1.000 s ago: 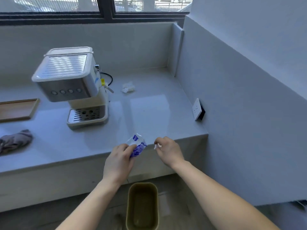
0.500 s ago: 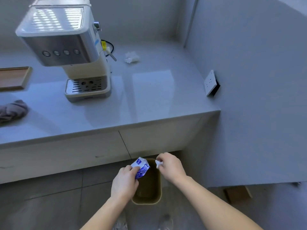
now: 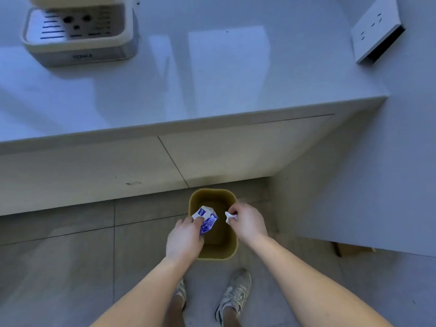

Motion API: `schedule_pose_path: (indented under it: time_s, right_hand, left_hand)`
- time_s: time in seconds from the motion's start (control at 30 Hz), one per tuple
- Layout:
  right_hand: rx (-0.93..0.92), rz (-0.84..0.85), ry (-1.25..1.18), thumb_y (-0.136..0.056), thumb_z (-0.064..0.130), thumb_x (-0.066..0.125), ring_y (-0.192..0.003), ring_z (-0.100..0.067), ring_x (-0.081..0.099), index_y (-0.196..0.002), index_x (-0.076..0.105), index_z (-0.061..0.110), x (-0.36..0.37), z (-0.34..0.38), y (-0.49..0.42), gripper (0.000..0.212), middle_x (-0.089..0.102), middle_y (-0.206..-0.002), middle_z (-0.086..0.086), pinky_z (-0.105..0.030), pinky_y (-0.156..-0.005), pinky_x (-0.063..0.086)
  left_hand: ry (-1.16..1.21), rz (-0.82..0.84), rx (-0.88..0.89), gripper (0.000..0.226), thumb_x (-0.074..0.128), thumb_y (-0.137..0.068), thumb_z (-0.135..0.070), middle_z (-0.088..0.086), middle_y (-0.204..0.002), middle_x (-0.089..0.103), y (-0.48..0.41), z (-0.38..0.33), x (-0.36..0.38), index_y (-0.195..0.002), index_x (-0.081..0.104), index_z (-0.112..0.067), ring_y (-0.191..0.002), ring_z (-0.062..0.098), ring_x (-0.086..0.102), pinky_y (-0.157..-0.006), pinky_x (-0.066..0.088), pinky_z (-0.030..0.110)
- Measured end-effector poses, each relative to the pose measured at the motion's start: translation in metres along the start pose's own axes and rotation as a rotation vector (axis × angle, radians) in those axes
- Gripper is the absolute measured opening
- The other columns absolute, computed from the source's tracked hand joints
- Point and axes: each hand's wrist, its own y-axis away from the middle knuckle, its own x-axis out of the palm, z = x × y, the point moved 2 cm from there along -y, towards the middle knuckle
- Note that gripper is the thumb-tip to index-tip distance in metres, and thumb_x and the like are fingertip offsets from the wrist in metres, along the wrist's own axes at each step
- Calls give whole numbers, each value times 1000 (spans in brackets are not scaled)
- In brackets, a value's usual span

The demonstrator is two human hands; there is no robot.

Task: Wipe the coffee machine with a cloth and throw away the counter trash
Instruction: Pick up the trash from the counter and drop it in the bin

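Note:
My left hand [image 3: 184, 239] grips a crumpled blue-and-white wrapper [image 3: 205, 218] over the open mouth of an olive trash bin [image 3: 232, 244] that stands on the floor. My right hand [image 3: 247, 223] pinches a small white paper scrap [image 3: 229, 216] over the bin's right side. The bin's inside looks bare where I can see it. Only the drip-tray base of the cream coffee machine [image 3: 77, 36] shows, on the grey counter [image 3: 212, 86] at the top left. The cloth is out of view.
The counter's front edge and cabinet panels [image 3: 118, 168] run across the middle of the view. A white socket plate [image 3: 375, 27] sticks out of the right wall. My two shoes [image 3: 236, 293] stand on the tiled floor just behind the bin.
Both hands have dropped from counter height to just over the bin, still holding the wrapper and the scrap. My view has tilted down, so the machine's top and the cloth have left the frame.

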Motion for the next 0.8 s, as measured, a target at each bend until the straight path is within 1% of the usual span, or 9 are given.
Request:
schedule_pose_path:
  time_s: [0.07, 0.17, 0.27, 0.33, 0.43, 0.5, 0.57, 0.67, 0.8]
  right_hand:
    - [-5, -10, 13, -90, 29, 66, -73, -6, 57, -97, 66, 30, 16, -7, -10, 7, 64, -92, 11, -15, -58, 41]
    - [-15, -25, 50, -90, 26, 65, -72, -7, 52, -95, 66, 27, 40, -20, -22, 6, 62, -100, 8, -15, -57, 37]
    - [-2, -21, 55, -91, 26, 63, -75, -11, 56, -95, 66, 26, 62, -33, -31, 5, 60, -107, 6, -22, -66, 49]
    - [21, -3, 55, -92, 29, 63, -77, -11, 60, -98, 64, 29, 76, -39, -34, 6, 62, -108, 6, -24, -70, 55]
    - [40, 7, 25, -92, 38, 63, -81, -10, 61, -104, 61, 33, 91, -46, -39, 13, 63, -109, 9, -19, -70, 52]
    - [38, 26, -14, -93, 40, 61, -90, -12, 64, -113, 60, 33, 99, -49, -43, 21, 63, -114, 10, -19, -72, 50]
    - [43, 49, -30, -95, 36, 58, -100, -13, 65, -120, 59, 33, 103, -52, -45, 25, 62, -123, 10, -22, -79, 52]
    - [60, 53, -41, -96, 31, 57, -111, -13, 63, -126, 58, 33, 105, -55, -45, 30, 59, -133, 10, -28, -92, 54]
    - [46, 51, -27, -96, 30, 58, -107, -13, 64, -127, 56, 33, 102, -54, -44, 31, 61, -128, 9, -27, -88, 56]
  left_hand:
    - [-9, 12, -5, 46, 57, -88, -27, -3, -117, 60, -9, 4, 15, -133, 47, -30, -100, 19, 52, -70, 53, 31]
    - [-23, 30, -8, 46, 58, -88, -27, -3, -115, 61, -20, 10, 36, -133, 48, -31, -96, 18, 53, -68, 53, 31]
    - [-47, 53, -12, 46, 56, -90, -27, -3, -118, 60, -28, 15, 55, -135, 46, -30, -97, 19, 53, -69, 53, 31]
    - [-58, 65, -11, 47, 56, -91, -27, -2, -123, 59, -33, 16, 68, -137, 45, -30, -102, 19, 53, -72, 54, 31]
    - [-57, 70, 1, 52, 58, -93, -28, -3, -134, 54, -39, 13, 85, -141, 39, -32, -115, 20, 51, -77, 56, 31]
    - [-45, 82, 4, 62, 62, -90, -30, -5, -141, 48, -44, 11, 94, -144, 32, -35, -125, 24, 46, -81, 58, 35]
    - [-38, 80, -8, 66, 67, -87, -32, -6, -144, 44, -47, 11, 100, -143, 31, -37, -132, 26, 42, -84, 58, 38]
    - [-38, 49, -22, 62, 66, -87, -30, -8, -141, 48, -50, 14, 103, -141, 36, -37, -129, 21, 45, -86, 58, 36]
    - [-34, 24, -12, 59, 61, -89, -31, -6, -133, 53, -51, 18, 97, -143, 37, -34, -123, 19, 49, -86, 56, 35]
